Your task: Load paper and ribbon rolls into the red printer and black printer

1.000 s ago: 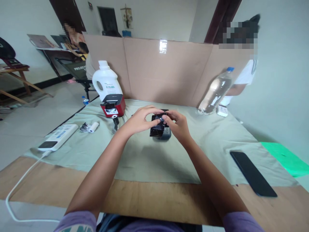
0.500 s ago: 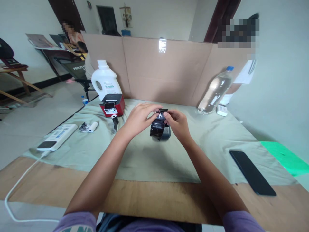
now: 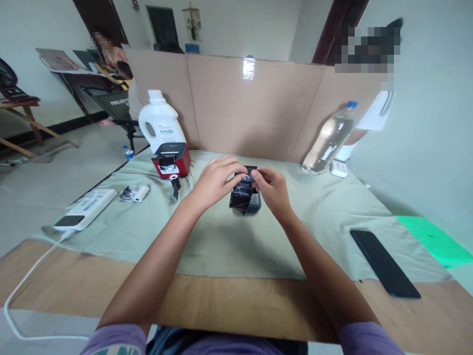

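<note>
A small dark grey device, which looks like a portable printer, lies on the cloth between my hands. A glossy, creased black strip hangs over its left part. My left hand comes over the strip's upper end from the left, thumb and fingertips closed on it. From the other side my right hand pinches the same end, thumb against curled index finger. The fingertips of both hands nearly meet at the device's far edge. Exactly how each fingertip grips is too small to make out.
On the left stand a red-and-black printer, a white jug, a paper roll and a white power strip. On the right are a tilted water bottle and a black phone. A cardboard screen closes the back. People are beyond it.
My hands stay at the device with almost the same pinch. The white glint at the strip's upper end shows less now; the left fingertips have shifted slightly.
</note>
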`<state>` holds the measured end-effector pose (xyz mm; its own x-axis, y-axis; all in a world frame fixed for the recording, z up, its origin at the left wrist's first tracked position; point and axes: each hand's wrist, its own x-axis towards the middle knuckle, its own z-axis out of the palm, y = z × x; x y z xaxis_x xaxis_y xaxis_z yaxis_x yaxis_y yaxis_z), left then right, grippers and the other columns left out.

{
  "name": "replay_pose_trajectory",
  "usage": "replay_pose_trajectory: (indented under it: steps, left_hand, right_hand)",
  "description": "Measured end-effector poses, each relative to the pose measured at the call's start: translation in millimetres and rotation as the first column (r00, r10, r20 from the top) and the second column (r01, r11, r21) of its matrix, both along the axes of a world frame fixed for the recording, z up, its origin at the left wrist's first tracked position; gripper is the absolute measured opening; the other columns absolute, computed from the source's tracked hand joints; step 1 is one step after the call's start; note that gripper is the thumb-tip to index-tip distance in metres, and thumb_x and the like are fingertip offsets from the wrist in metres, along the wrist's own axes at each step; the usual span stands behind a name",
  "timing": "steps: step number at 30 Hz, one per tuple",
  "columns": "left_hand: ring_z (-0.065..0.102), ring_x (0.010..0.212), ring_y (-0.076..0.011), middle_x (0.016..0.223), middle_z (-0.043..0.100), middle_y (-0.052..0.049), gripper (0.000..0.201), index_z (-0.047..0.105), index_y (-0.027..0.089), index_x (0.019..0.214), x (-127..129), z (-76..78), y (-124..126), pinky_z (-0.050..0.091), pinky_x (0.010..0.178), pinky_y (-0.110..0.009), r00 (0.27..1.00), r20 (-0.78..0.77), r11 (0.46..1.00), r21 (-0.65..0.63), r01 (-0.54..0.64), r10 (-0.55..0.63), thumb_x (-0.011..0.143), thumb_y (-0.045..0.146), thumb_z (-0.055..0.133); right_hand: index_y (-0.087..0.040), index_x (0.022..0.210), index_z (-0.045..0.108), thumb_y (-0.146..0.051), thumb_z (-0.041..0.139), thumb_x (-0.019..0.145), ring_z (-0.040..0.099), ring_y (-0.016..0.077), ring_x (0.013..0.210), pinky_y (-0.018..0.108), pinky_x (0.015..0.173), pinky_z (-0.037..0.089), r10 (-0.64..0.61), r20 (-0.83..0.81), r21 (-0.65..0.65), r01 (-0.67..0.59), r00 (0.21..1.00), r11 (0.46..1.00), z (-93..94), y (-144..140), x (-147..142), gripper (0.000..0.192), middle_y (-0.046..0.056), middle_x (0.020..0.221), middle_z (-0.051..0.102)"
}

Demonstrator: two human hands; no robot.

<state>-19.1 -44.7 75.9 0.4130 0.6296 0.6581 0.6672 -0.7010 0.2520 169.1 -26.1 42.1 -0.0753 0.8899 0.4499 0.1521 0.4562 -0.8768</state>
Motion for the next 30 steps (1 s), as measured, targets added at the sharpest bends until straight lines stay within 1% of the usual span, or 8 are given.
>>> replay_pose_trajectory:
  steps: [3, 6, 10, 14, 16, 21, 26, 30]
  left_hand:
    - [0.061, 0.097, -0.0212, 0.098, 0.069, -0.004, 0.019, 0.068, 0.022, 0.099, 2, -1.0, -1, 0.042, 0.088, -0.036, 0.998, -0.060, 1.000, 0.009, -0.030, 0.030, 0.100, 0.029, 0.051]
    - [0.060, 0.101, -0.0223, 0.103, 0.068, -0.006, 0.021, 0.068, 0.022, 0.100, 5, -0.8, -2, 0.042, 0.090, -0.037, 0.997, -0.061, 0.999, -0.003, -0.039, 0.039, 0.101, 0.030, 0.048]
    - [0.061, 0.104, -0.0218, 0.106, 0.070, -0.005, 0.024, 0.069, 0.023, 0.097, 7, -0.9, -1, 0.044, 0.094, -0.037, 0.999, 0.042, 0.996, -0.085, 0.009, -0.005, 0.101, 0.031, 0.048]
    - [0.064, 0.100, -0.0212, 0.103, 0.071, -0.004, 0.015, 0.072, 0.023, 0.093, 8, -2.5, 1, 0.047, 0.092, -0.036, 0.989, 0.147, 0.990, -0.133, 0.045, -0.025, 0.094, 0.027, 0.057]
    - [0.064, 0.100, -0.0208, 0.103, 0.071, -0.003, 0.015, 0.072, 0.023, 0.097, 7, -3.2, 1, 0.049, 0.090, -0.034, 0.988, 0.149, 0.987, -0.150, 0.054, -0.032, 0.090, 0.021, 0.059]
    - [0.064, 0.102, -0.0197, 0.111, 0.070, -0.004, 0.035, 0.068, 0.024, 0.116, 7, -6.2, 3, 0.051, 0.084, -0.031, 0.983, 0.183, 0.974, -0.225, 0.036, 0.006, 0.085, 0.013, 0.054]
    - [0.064, 0.102, -0.0196, 0.108, 0.070, -0.004, 0.024, 0.072, 0.023, 0.105, 6, -10.9, 9, 0.048, 0.069, -0.026, 0.968, 0.250, 0.951, -0.299, 0.073, 0.005, 0.092, 0.022, 0.052]
    - [0.065, 0.100, -0.0196, 0.104, 0.071, -0.003, 0.023, 0.070, 0.023, 0.109, 4, -15.0, 15, 0.050, 0.076, -0.029, 0.944, 0.328, 0.942, -0.325, 0.082, 0.031, 0.092, 0.029, 0.056]
  right_hand:
    - [-0.018, 0.083, 0.068, -0.050, 0.068, 0.086, 0.063, 0.0140, 0.058, 0.028, 0.061, 0.050, -0.005, -0.009, -0.005, 0.005, 1.000, 1.000, -0.3, 1, 0, 0.032, 0.000, 0.067, 0.068]
    - [-0.017, 0.083, 0.069, -0.050, 0.069, 0.086, 0.062, 0.0138, 0.057, 0.028, 0.060, 0.050, 0.002, -0.018, -0.007, -0.002, 1.000, 1.000, -0.9, 1, 0, 0.033, 0.001, 0.069, 0.069]
    - [-0.018, 0.083, 0.069, -0.052, 0.069, 0.086, 0.063, 0.0146, 0.058, 0.028, 0.060, 0.050, -0.005, -0.012, -0.002, 0.005, 1.000, 1.000, -1.3, 2, 0, 0.034, 0.002, 0.068, 0.069]
    - [-0.018, 0.083, 0.069, -0.051, 0.068, 0.086, 0.063, 0.0141, 0.059, 0.027, 0.061, 0.050, -0.007, -0.012, -0.005, 0.007, 1.000, 1.000, -2.5, 3, 0, 0.034, 0.001, 0.069, 0.069]
    - [-0.018, 0.083, 0.068, -0.051, 0.068, 0.086, 0.063, 0.0140, 0.060, 0.027, 0.061, 0.049, -0.004, -0.013, -0.003, 0.004, 1.000, 1.000, -3.5, 3, 0, 0.033, 0.001, 0.068, 0.068]
    - [-0.018, 0.083, 0.068, -0.051, 0.070, 0.085, 0.063, 0.0141, 0.060, 0.027, 0.060, 0.048, 0.006, -0.019, 0.000, -0.006, 1.000, 1.000, -5.9, 3, -1, 0.034, 0.000, 0.067, 0.066]
    - [-0.019, 0.083, 0.067, -0.055, 0.070, 0.084, 0.064, 0.0147, 0.061, 0.027, 0.061, 0.050, 0.011, 0.000, 0.019, -0.011, 1.000, 1.000, -7.4, 3, -2, 0.037, 0.000, 0.068, 0.066]
    - [-0.020, 0.084, 0.067, -0.056, 0.070, 0.084, 0.064, 0.0148, 0.061, 0.027, 0.060, 0.051, 0.005, 0.002, 0.026, -0.005, 1.000, 1.000, -8.7, 2, -3, 0.036, 0.000, 0.069, 0.066]
